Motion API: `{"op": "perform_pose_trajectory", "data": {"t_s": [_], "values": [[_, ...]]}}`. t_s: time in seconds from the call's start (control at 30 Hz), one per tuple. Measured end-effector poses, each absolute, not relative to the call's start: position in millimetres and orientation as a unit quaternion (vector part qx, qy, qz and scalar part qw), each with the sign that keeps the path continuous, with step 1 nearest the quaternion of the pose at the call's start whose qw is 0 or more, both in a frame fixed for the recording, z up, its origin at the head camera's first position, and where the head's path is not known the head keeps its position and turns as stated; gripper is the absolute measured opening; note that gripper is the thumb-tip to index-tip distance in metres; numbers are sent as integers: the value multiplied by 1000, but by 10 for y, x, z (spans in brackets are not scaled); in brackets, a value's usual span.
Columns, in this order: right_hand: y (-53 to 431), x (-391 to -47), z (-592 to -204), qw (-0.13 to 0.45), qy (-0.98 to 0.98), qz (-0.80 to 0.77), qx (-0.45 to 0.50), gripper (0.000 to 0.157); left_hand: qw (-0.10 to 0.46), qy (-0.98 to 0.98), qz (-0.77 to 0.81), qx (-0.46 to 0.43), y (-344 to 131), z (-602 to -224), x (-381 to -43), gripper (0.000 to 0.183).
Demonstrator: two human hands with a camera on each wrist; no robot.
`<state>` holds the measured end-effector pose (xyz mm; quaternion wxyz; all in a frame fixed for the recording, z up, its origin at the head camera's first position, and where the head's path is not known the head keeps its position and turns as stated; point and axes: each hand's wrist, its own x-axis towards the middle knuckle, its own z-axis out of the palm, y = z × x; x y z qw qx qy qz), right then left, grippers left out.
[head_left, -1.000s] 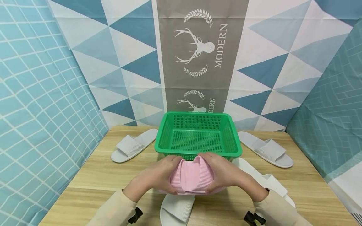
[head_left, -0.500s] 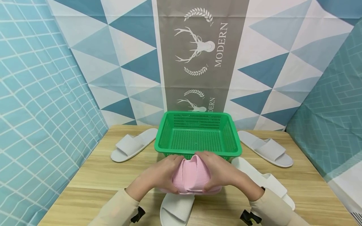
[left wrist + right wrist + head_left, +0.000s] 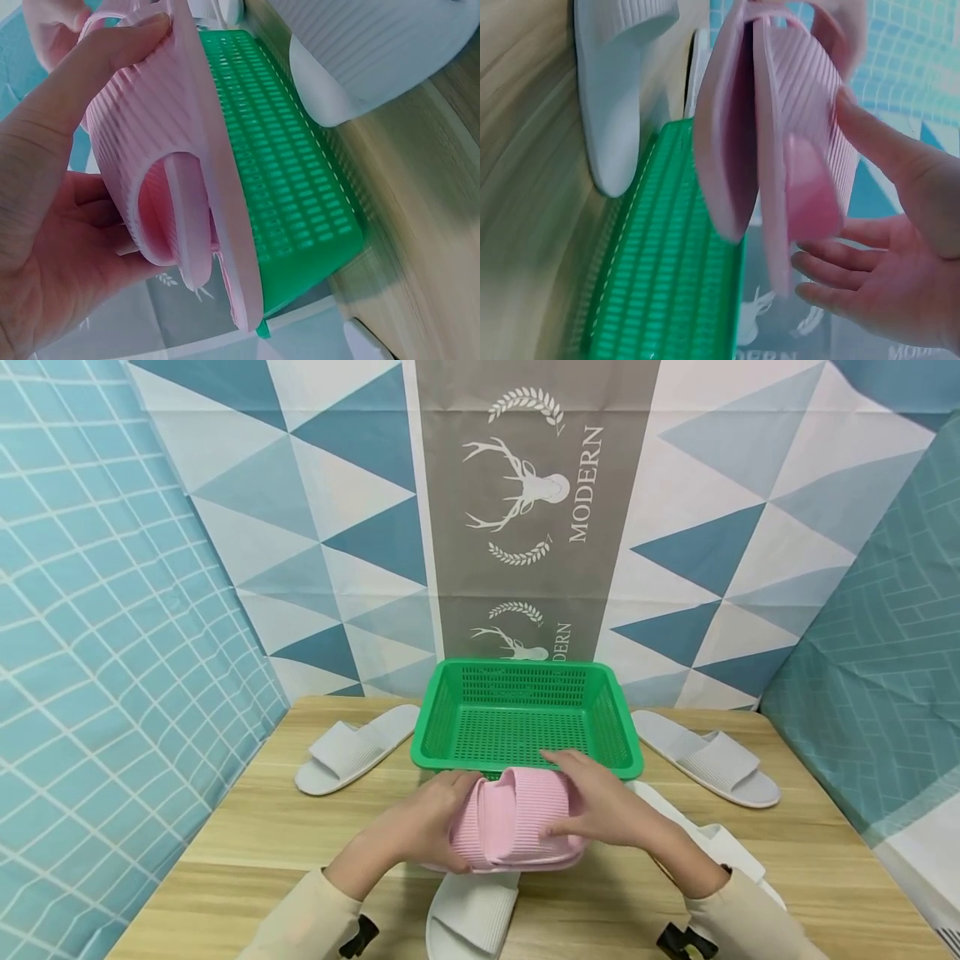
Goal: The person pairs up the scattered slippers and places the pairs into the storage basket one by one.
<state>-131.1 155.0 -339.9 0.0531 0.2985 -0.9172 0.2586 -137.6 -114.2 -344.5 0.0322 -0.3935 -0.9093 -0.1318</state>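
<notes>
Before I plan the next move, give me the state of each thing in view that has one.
Pink slippers: held together above the table, soles slightly parted.
Green basket: upright, open side up.
White slippers: four, sole down, straps up.
Left hand: gripping the pink slippers.
Right hand: open beside them, thumb contact unclear.

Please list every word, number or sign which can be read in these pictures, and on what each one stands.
"MODERN": on the grey wall panel, beside a printed white deer head.
"DERN": lower on the same panel; the green basket hides the beginning.
In the right wrist view, the panel's lettering is cut by the picture's edge.
No text can be read on the pink slippers or white slippers.
</notes>
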Motion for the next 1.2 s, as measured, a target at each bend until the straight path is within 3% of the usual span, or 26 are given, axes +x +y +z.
{"op": "perform_pose_trajectory", "data": {"t_s": [0.13, 0.27, 0.57, 0.83, 1.2], "values": [[1699, -1349, -3465, 54, -910, 306, 274, 71, 33, -911, -141, -386, -1182, -3453, -1384, 102], [1807, -1384, -3530, 13, -897, 367, 245, 60, 43, -911, -141, -384, -1217, -3462, -1392, 103], [1874, -1421, -3618, -132, -851, 489, 138, 59, 61, -906, -159, -387, -1272, -3444, -1416, 100], [1843, -1412, -3669, -241, -721, 638, 124, 66, 73, -906, -154, -387, -1285, -3382, -1437, 102], [1810, -1416, -3716, -282, -641, 706, 101, 34, 87, -910, -141, -380, -1276, -3372, -1412, 106]]}}
